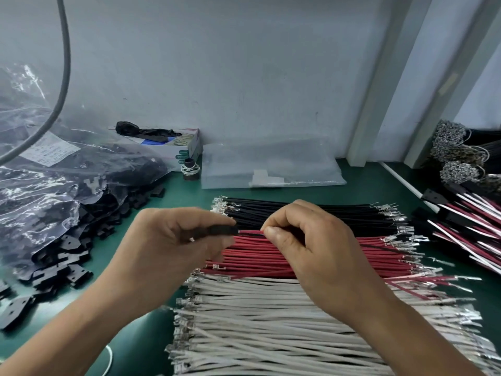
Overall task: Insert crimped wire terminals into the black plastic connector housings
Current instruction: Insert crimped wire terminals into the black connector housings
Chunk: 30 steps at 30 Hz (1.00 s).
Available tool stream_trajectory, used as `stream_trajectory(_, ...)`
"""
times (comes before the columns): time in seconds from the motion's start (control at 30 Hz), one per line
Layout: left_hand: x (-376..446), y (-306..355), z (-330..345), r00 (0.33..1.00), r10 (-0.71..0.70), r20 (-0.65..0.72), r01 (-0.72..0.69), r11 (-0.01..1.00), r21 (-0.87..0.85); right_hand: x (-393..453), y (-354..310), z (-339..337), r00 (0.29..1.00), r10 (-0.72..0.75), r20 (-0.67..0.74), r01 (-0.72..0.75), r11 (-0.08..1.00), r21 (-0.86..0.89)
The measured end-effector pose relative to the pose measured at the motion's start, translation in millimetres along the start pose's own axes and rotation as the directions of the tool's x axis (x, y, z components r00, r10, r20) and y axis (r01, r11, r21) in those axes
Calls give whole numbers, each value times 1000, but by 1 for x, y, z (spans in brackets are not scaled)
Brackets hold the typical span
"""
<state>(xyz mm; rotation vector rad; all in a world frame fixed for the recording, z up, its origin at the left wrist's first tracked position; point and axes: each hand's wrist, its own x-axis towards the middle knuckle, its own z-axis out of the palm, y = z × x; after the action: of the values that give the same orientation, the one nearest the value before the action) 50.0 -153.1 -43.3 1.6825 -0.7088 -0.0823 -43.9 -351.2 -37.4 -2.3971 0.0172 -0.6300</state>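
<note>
- A broad layer of white wires [271, 329] with crimped metal terminals at both ends is spread nearest the viewer on the green mat [379, 180].
- Beyond it a band of red wires [257, 256] is laid, and beyond that a band of black wires [311, 215], all running left to right.
- A black connector housing [221, 230] is pinched between the curled thumb and fingers of the left hand [173, 240], above the red and black bands.
- A red wire [252, 232] is pinched at the fingertips of the right hand [311, 248]; its left end is seen meeting the housing's right face, with a thin black wire close alongside it.
- Loose black housings [54, 275] are scattered on the mat to the left, spilling from a clear plastic bag [40, 180].
- A white label [50, 150] is stuck on that bag; its print is too small to be read.
- Finished assemblies of red and white wires in black housings [466, 226] are piled at the right edge.
- Farther back a flat clear bag [271, 164] is laid, with a small dark spool [190, 168] beside it.
- A white carton [176, 147] with teal markings is set against the wall; its writing cannot be read, and a dark crumpled item is draped on top.
</note>
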Motion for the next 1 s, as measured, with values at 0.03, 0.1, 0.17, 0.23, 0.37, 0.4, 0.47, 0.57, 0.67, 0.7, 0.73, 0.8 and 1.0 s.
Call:
stream_trajectory(0.03, 0, 0, 0, 1000, -8, 8, 8, 1000, -18, -1, 0, 1, 1000, -22, -7, 22, 1000, -2)
stream_trajectory(0.1, 1, 0, -1, 998, -41, 47, 45, 996, -79, -2, -1, 3, 997, -73, -29, 73, 997, -24)
stream_trajectory(0.17, 2, 0, -4, 993, -81, 91, 92, 988, -122, -2, -2, 4, 991, -120, -56, 118, 992, -38)
stream_trajectory(0.23, 1, 0, -6, 987, -101, 125, 117, 984, -131, -2, -2, 5, 986, -148, -75, 146, 989, -36)
stream_trajectory(0.37, 1, -2, -7, 979, -105, 173, 125, 986, -111, -4, -3, 8, 983, -173, -64, 173, 985, -8)
stream_trajectory(0.4, 1, -3, -8, 978, -105, 181, 125, 987, -104, -4, -2, 7, 983, -174, -54, 174, 985, -5)
stream_trajectory(0.47, 2, -3, -8, 975, -111, 191, 130, 987, -90, -2, 0, 4, 985, -170, -34, 169, 985, -19)
stream_trajectory(0.57, 4, -5, -5, 982, -100, 159, 117, 988, -104, 2, 0, -6, 983, -179, -41, 170, 970, -174)
stream_trajectory(0.67, 5, -8, -4, 988, -101, 116, 113, 988, -105, 0, -9, -12, 954, -296, -56, 255, 893, -370)
stream_trajectory(0.7, 5, -9, -4, 989, -106, 102, 117, 987, -109, -3, -13, -11, 949, -315, -11, 291, 888, -356)
stream_trajectory(0.73, 5, -11, -5, 990, -112, 90, 122, 985, -121, -6, -17, -9, 950, -303, 74, 311, 896, -317)
stream_trajectory(0.8, 5, -13, -5, 990, -118, 74, 127, 983, -129, -11, -23, 0, 935, -203, 291, 282, 923, -262)
stream_trajectory(1.0, 6, -17, -5, 992, -92, 81, 102, 987, -121, -11, -20, 9, 915, -113, 387, 191, 967, -168)
